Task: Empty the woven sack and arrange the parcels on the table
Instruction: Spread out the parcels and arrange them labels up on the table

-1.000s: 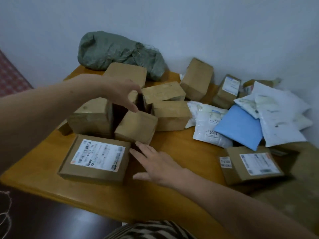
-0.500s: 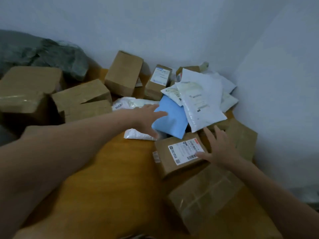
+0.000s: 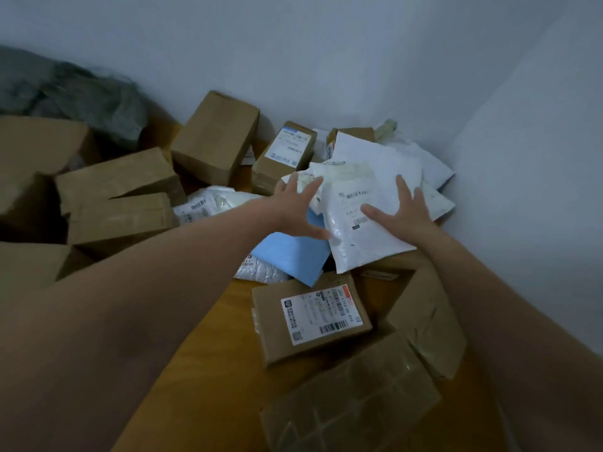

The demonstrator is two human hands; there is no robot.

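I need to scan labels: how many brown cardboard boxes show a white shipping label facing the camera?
2. The back box stands left of the white mailers; the front box lies nearer, in front of the blue parcel. More labels may be hidden underneath.

Plain pale back wall (image 3: 293,44) across the whole top of the frame, bluish-grey under dim, flat light. Matching side wall (image 3: 538,174) down the right edge, joined to the first in a soft vertical corner at upper right. Smooth orange-brown wooden table (image 3: 202,360) set into that corner, bare in a slanting strip through lower centre, faintly glossy, darker towards the bottom.
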